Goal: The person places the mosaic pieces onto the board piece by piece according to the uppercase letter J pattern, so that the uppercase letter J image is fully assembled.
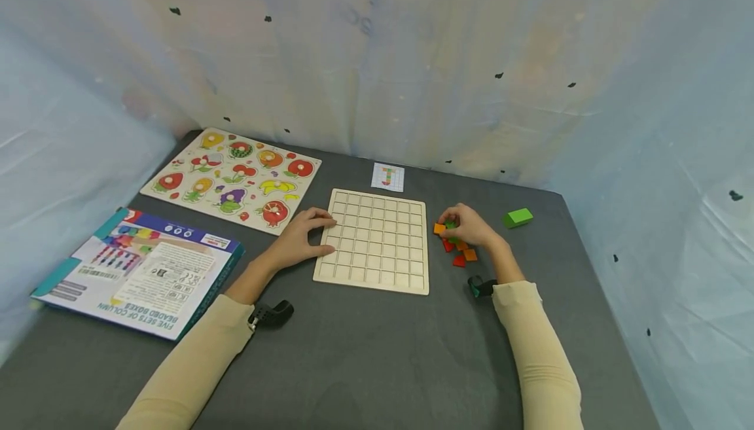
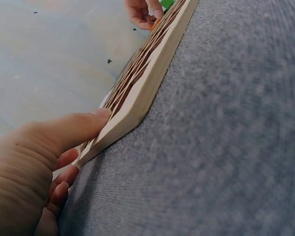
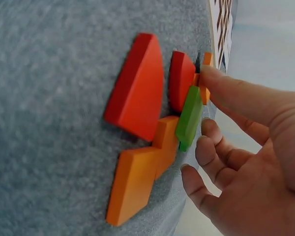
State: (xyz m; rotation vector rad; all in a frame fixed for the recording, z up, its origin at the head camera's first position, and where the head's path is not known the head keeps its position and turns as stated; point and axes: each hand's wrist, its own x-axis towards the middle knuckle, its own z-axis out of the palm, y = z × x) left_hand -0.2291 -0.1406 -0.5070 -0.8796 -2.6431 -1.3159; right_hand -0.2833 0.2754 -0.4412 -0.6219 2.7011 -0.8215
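So the left hand is resting on the near-left edge of the pale wooden grid board, thumb along the rim and fingers laid mostly straight over the corner, just steadying it rather than gripping. The board lies flat on the dark grey felt surface, all its square pockets bare. Right hand is over at the little heap of flat wooden tiles just right of the board, and it's pinching a small green tile on edge between thumb and fingers. Red and orange tiles lie flat under and around it. A green block sits apart further right. Behind the board there's a small pattern card, and off to the left a fruit peg puzzle and a printed box.
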